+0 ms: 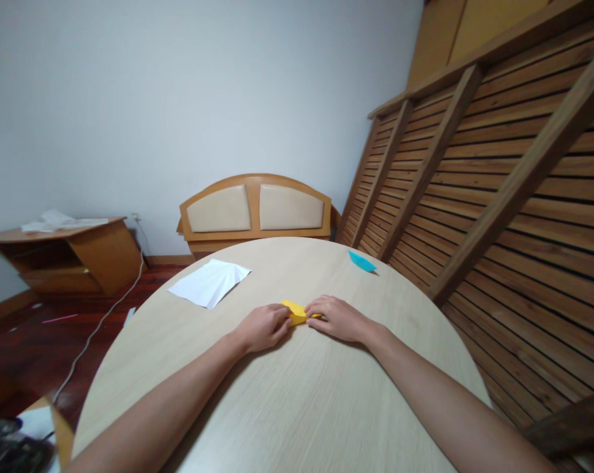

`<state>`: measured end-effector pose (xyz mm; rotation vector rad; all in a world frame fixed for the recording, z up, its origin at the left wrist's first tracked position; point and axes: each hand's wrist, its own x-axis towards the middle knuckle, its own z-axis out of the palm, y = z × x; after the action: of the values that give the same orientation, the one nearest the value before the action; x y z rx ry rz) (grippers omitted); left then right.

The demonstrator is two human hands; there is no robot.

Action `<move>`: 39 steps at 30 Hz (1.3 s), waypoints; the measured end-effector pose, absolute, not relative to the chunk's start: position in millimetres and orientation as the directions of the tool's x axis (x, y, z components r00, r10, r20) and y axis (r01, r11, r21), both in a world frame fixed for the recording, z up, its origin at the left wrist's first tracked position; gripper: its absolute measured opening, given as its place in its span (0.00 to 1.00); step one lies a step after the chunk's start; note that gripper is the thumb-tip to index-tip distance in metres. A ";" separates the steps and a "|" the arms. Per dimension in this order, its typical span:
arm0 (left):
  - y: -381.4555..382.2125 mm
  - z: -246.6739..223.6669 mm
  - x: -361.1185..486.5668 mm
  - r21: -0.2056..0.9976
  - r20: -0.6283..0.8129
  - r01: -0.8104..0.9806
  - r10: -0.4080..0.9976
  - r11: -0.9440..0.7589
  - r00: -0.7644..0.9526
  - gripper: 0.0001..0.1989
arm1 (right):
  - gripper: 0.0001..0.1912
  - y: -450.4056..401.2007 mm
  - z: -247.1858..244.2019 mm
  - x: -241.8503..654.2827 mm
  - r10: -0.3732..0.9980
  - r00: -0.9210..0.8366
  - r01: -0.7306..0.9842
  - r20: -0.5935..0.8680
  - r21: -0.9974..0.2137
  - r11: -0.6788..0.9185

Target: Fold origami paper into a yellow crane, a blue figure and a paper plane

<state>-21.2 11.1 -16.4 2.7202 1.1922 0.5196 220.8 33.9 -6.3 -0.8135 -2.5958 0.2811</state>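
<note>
On the table (321, 401), behind the folded paper (296, 314), lie a sheet (209, 282) left, boat (361, 261) right.

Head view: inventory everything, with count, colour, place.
Held paper: one, yellow, between hands
Folded paper: one, blue, table's far right
Creased sheet: one, white, table's far left
Round table: one, pale, centre
Headboard: one, tan, beyond table
Slatted frame: one, brown, right
Cupboard: one, tan, upper right
Cabinet: one, brown, left
Loose papers: uncounted, white, on cabinet
Cable: one, white, floor
Scraps: several, pale, floor
Clutter: uncounted, dark, lower left
Wall: one, pale, behind
Floor: one, dark red, left
Left hand: one, paper's left
Right hand: one, paper's right
</note>
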 end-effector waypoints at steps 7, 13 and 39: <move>11.8 -19.8 -14.4 0.285 0.309 0.766 0.812 -0.576 0.495 0.11 | 0.09 32.6 -9.7 215.6 0.688 -0.643 0.592 0.336 -0.352 0.725; 14.8 -26.1 -17.2 0.225 0.333 0.731 0.756 -0.644 0.564 0.13 | 0.11 35.5 -11.9 216.2 0.612 -0.708 0.516 0.351 -0.335 0.789; 24.4 -26.3 -23.5 0.003 0.266 0.667 0.644 -0.745 0.717 0.16 | 0.09 20.9 12.5 223.1 0.530 -0.810 0.496 0.251 -0.190 0.847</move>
<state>-23.5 24.4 -26.3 2.9970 1.1468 0.4081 223.1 20.9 12.5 -0.7770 -2.7299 0.1658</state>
